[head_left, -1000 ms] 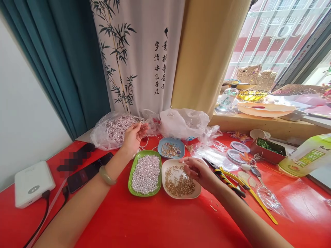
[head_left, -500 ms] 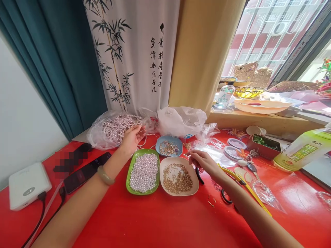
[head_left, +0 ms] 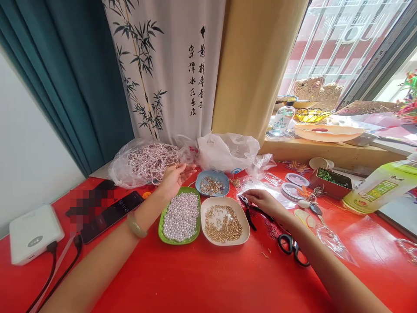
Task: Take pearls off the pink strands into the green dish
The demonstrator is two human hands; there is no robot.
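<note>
My left hand (head_left: pixel 177 179), a bracelet on its wrist, hovers above the far end of a green dish (head_left: pixel 160 230) of white pearl beads. Its thumb and forefinger are pinched, the other fingers stretched out; what they pinch is too small to make out. My right hand (head_left: pixel 260 201) has its fingers closed over black-handled pliers (head_left: pixel 249 217), which lie on the red table just right of a cream dish (head_left: pixel 208 241) of gold beads. Behind the two dishes, a blue dish (head_left: pixel 202 177) holds mixed small charms and beads.
Black-handled scissors (head_left: pixel 286 244) lie by my right forearm. Spools (head_left: pixel 291 191), a box (head_left: pixel 330 184) and a green-labelled bottle (head_left: pixel 378 187) stand at right. Plastic bags (head_left: pixel 228 152), one of strung pearls (head_left: pixel 151 161), line the back. A phone (head_left: pixel 112 215) and white power bank (head_left: pixel 35 234) lie left.
My right hand has lowered onto the pliers from above the cream dish's edge. My left hand has shifted right and slightly down. A yellow-handled tool near my right forearm no longer shows.
</note>
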